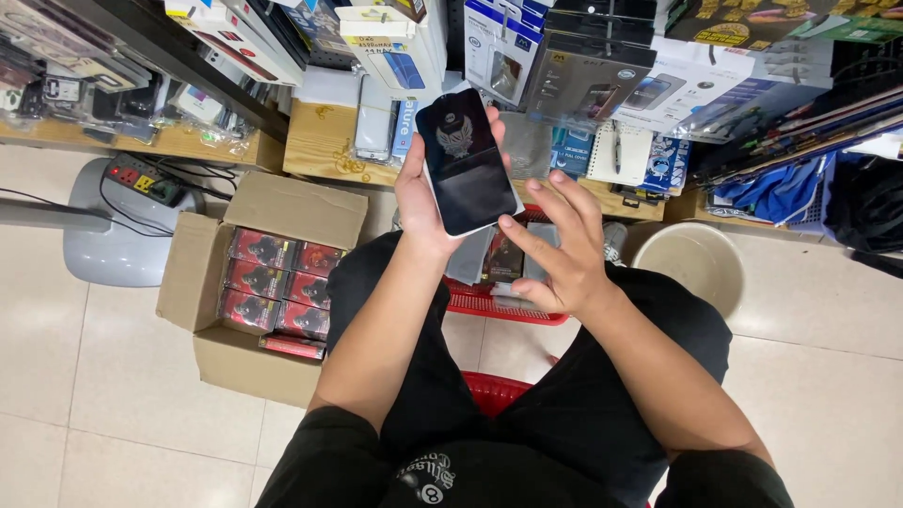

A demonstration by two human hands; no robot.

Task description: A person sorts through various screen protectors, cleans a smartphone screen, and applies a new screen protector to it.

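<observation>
You're looking down on a pale tiled floor (132, 395) with thin grout lines — evenly lit, no hard shadows. A low wooden shelf (315, 141) runs along the top, packed with boxed goods. Beside its left end stands a grey base (108, 249) bearing a power strip (141, 179).

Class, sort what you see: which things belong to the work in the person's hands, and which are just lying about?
In hand: phone, held up in the left hand; right hand, open beside it, thumb at its lower edge.

Lying about: cardboard box of red packs; red basket; bucket; power strip; notebook.
</observation>
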